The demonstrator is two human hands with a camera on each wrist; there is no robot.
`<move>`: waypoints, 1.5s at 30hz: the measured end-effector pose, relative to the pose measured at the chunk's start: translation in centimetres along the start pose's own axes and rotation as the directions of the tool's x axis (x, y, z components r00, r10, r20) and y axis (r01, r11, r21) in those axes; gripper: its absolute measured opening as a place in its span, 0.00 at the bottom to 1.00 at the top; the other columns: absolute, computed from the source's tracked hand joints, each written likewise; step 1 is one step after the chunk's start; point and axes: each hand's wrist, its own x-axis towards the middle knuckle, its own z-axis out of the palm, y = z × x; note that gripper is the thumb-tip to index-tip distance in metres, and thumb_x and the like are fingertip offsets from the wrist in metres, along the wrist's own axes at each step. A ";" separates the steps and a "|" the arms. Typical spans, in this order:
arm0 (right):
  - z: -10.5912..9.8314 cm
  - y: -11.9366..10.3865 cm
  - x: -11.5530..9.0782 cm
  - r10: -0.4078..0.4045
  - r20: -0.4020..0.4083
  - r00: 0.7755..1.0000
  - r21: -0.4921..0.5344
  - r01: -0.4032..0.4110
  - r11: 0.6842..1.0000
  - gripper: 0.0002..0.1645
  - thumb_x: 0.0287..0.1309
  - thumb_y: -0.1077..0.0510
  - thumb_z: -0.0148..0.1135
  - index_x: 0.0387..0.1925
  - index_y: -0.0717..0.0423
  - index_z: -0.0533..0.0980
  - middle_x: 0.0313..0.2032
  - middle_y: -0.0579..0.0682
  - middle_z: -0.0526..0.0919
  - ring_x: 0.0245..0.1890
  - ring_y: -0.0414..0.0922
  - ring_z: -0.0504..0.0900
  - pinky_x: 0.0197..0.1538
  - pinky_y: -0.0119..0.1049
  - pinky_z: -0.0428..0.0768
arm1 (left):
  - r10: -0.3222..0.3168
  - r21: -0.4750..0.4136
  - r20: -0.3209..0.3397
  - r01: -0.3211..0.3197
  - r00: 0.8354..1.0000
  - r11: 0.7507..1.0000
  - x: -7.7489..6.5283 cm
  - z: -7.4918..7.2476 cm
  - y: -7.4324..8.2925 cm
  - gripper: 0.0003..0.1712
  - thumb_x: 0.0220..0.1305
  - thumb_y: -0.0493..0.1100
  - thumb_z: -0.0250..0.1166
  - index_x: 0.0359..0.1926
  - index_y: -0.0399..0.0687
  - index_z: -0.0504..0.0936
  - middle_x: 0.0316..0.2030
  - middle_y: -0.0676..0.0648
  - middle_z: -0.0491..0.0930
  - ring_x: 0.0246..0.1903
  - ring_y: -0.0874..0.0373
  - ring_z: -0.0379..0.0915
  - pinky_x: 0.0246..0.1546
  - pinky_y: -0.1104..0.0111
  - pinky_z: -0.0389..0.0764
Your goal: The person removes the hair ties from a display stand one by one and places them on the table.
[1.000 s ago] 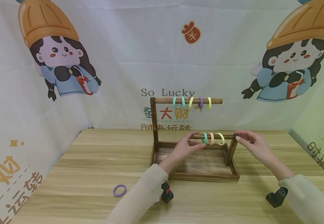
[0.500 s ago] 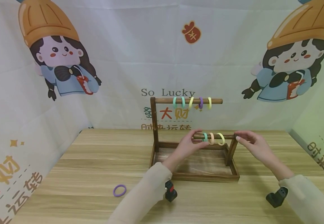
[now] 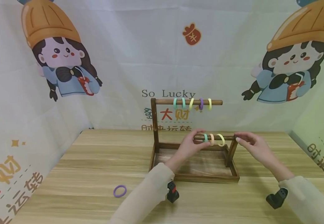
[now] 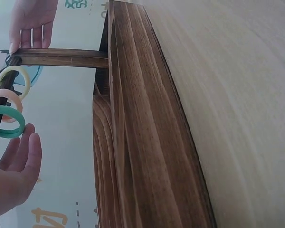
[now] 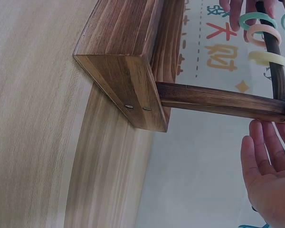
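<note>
My left hand (image 3: 188, 147) is at the free end of the lower bar (image 3: 227, 137) of a wooden rack (image 3: 201, 178). Its thumb and fingers curl about the green ring (image 3: 205, 136), the outermost on that bar; fingertips touch this ring in the left wrist view. A peach ring (image 3: 212, 140) and a pale yellow ring (image 3: 221, 140) hang beside it. My right hand (image 3: 258, 150) pinches the corner where the bar meets its short post (image 3: 231, 152), thumb in front. In the right wrist view its other fingers (image 5: 260, 147) lie below that corner.
On the taller upper bar (image 3: 162, 102) hang several green, yellow and purple rings. A purple ring (image 3: 120, 191) lies on the table (image 3: 94, 161), left of my left forearm. Behind the table hangs a printed cloth (image 3: 139, 62).
My left hand has shifted slightly right along the lower bar, its thumb passing the green ring's lower part. My right hand stays at the corner, and the rings look almost unmoved.
</note>
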 end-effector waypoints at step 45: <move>0.0 0.0 0.0 -0.018 -0.005 1.000 -0.001 0.018 1.000 0.25 0.63 0.51 0.47 0.54 0.63 0.67 0.49 0.60 0.72 0.45 0.45 0.71 0.41 0.34 0.71 | 0.003 -0.006 -0.131 -0.004 0.991 1.000 -3.9 -5.0 1.9 0.22 0.60 0.38 0.58 0.55 0.41 0.68 0.45 0.42 0.71 0.38 0.46 0.74 0.31 0.65 0.78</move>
